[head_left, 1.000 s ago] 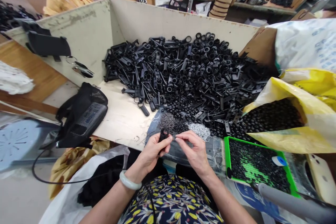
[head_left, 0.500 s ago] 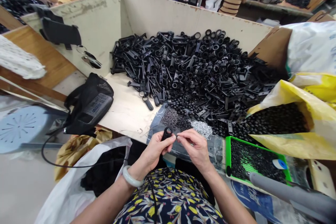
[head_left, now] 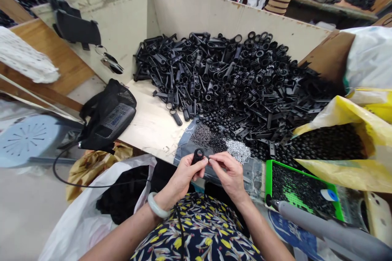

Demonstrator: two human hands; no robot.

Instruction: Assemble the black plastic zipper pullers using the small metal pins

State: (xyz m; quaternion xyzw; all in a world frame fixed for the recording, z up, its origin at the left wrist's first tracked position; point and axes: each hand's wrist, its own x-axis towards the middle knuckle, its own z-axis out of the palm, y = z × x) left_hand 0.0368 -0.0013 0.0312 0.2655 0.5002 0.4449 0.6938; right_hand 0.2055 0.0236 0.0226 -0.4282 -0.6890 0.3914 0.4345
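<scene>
My left hand [head_left: 187,173] is closed round a black plastic part with a ring-shaped end [head_left: 199,154], the ring standing up above the thumb. Close beside it, my right hand [head_left: 228,171] pinches with thumb and forefinger at the part's near side; whatever small piece sits between those fingertips is too small to make out. Just beyond the hands lie a heap of silver pins [head_left: 238,151], a heap of small brown-grey pieces [head_left: 200,134] and some tiny black pieces [head_left: 218,143]. Behind them spreads a large pile of black plastic parts [head_left: 211,69].
A green tray [head_left: 268,179] of small black pieces stands at the right, with a grey cylindrical tool [head_left: 318,224] before it. Right of the pile, a yellow bag [head_left: 333,171] holds black balls. A black mesh bag [head_left: 113,114] lies left. Pale boards [head_left: 220,16] wall the bench.
The whole view has shifted slightly, with the bench contents appearing further right. Both hands stay together at the black part, whose ring has turned a little toward the camera.
</scene>
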